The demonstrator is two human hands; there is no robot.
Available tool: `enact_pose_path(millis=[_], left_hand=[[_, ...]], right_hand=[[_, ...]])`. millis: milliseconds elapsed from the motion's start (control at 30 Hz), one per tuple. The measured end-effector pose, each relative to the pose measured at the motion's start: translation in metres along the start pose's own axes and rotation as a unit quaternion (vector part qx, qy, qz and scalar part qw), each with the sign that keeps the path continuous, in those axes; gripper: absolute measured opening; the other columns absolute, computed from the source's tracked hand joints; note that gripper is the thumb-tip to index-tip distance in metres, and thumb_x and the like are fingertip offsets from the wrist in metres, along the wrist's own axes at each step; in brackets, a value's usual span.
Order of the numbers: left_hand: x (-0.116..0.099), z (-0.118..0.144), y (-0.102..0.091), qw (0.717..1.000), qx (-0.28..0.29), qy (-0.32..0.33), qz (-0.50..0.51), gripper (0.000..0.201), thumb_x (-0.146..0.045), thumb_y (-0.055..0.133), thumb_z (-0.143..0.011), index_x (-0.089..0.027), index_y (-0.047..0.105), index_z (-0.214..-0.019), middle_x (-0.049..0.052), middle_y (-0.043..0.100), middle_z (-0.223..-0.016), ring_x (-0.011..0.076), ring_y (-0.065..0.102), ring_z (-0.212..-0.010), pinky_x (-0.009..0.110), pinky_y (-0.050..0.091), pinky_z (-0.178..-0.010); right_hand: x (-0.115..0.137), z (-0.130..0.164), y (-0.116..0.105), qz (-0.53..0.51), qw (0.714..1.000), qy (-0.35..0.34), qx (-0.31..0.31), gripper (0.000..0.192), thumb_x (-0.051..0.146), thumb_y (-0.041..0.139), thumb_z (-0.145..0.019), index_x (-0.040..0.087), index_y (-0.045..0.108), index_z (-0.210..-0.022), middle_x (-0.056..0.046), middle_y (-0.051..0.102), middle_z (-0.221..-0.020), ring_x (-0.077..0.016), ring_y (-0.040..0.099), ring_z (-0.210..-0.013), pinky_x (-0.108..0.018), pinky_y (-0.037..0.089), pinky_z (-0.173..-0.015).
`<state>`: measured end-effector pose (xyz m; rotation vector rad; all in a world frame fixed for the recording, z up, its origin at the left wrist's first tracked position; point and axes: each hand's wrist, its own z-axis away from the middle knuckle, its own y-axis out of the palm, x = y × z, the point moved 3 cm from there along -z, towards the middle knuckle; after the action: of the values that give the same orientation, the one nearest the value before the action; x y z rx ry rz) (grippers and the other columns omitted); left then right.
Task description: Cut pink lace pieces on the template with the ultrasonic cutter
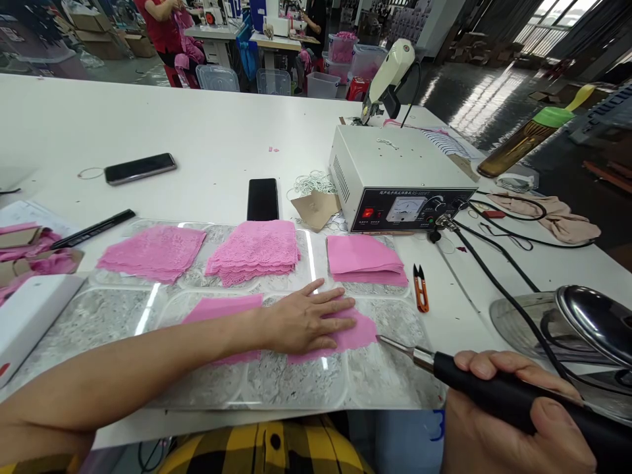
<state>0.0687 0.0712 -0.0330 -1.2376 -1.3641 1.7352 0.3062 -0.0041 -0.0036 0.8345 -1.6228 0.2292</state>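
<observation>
My left hand (309,319) lies flat, fingers spread, on a pink fabric piece (358,334) spread over a marbled work mat (296,378). My right hand (498,421) grips a black pen-like cutting tool (486,384); its metal tip (390,342) touches the right edge of that fabric. The tool's cable runs up to a white control box (395,174). Three stacks of pink pieces lie behind: lace (153,253), scalloped lace (257,250) and plain cloth (365,260).
Orange thread snips (420,288) lie right of the stacks. Two phones (139,168) (263,199), a black pen (93,228), a white box (29,316), a steel lid (592,322) and a bottle (530,135) surround the mat. People work at sewing tables in back.
</observation>
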Motion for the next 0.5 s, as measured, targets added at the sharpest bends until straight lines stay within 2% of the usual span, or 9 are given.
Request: enact_pose_path(millis=[200, 300, 500], left_hand=[[-0.0003, 0.0002, -0.0013, 1.000, 0.001, 0.002, 0.001, 0.048, -0.042, 0.035, -0.102, -0.023, 0.039, -0.146, 0.006, 0.029, -0.156, 0.0258, 0.019, -0.148, 0.052, 0.012, -0.120], [-0.0006, 0.0000, -0.0017, 1.000, -0.002, 0.002, 0.000, 0.048, -0.042, 0.035, -0.102, -0.022, 0.041, -0.145, 0.007, 0.029, -0.156, 0.0264, 0.019, -0.148, 0.053, 0.013, -0.120], [-0.0005, -0.0010, -0.0013, 1.000, 0.002, 0.002, -0.005, 0.049, -0.044, 0.037, -0.101, -0.021, 0.043, -0.144, 0.010, 0.028, -0.156, 0.0274, 0.019, -0.147, 0.053, 0.014, -0.119]], right_hand=[[-0.0034, -0.0078, -0.0018, -0.019, 0.999, -0.026, 0.002, 0.018, 0.030, 0.039, -0.050, 0.021, 0.049, -0.061, 0.002, 0.047, -0.055, -0.0122, 0.043, -0.041, -0.027, 0.036, -0.037], [-0.0024, -0.0099, -0.0033, -0.035, 0.999, -0.018, 0.005, 0.020, 0.030, 0.039, -0.049, 0.020, 0.051, -0.062, 0.002, 0.049, -0.057, -0.0113, 0.043, -0.042, -0.026, 0.036, -0.037], [0.0056, -0.0059, -0.0024, -0.056, 0.998, 0.000, 0.003, 0.019, 0.032, 0.039, -0.049, 0.021, 0.048, -0.062, 0.003, 0.043, -0.058, -0.0098, 0.039, -0.045, -0.025, 0.035, -0.039]])
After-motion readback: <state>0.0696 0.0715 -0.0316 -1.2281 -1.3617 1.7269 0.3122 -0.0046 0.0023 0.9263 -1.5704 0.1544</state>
